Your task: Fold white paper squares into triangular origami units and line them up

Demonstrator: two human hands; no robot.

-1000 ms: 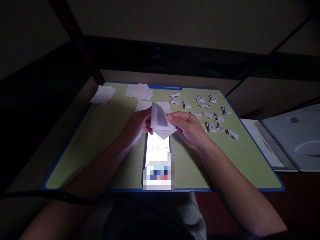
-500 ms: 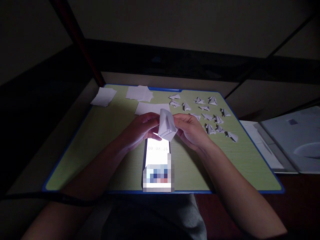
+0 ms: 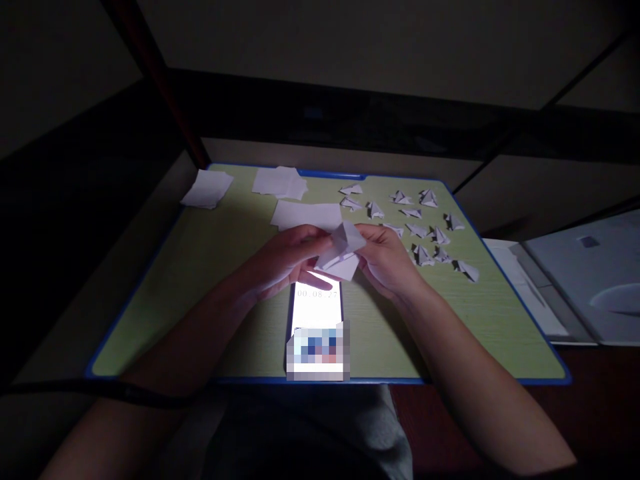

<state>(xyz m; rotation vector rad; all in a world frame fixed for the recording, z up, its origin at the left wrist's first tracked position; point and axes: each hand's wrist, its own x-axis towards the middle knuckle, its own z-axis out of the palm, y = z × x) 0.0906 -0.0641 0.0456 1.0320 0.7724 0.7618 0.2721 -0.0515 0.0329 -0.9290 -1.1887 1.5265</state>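
Note:
A partly folded white paper [image 3: 343, 248] is held up between both hands, above the far end of a lit phone [image 3: 317, 313]. My left hand [image 3: 290, 259] pinches its left side, the thumb on top and the lower fingers stretched beneath it. On the right side, my right hand [image 3: 387, 257] grips the paper between thumb and fingers. Just beyond the hands, a flat white sheet [image 3: 307, 215] lies on the green table [image 3: 240, 333]. The phone shows a running timer, and its lower part is blurred out.
Several small folded paper pieces [image 3: 424, 255] lie at the table's right. Paper stacks sit at the far left [image 3: 207, 189] and far middle [image 3: 279, 183]. A dark cable [image 3: 145, 395] crosses the lower left. An open white box [image 3: 590, 287] stands beyond the right edge.
The held paper has turned and tilted to the right, showing a different folded face. My left fingers have shifted a little to the right beneath it. The timer has advanced by one.

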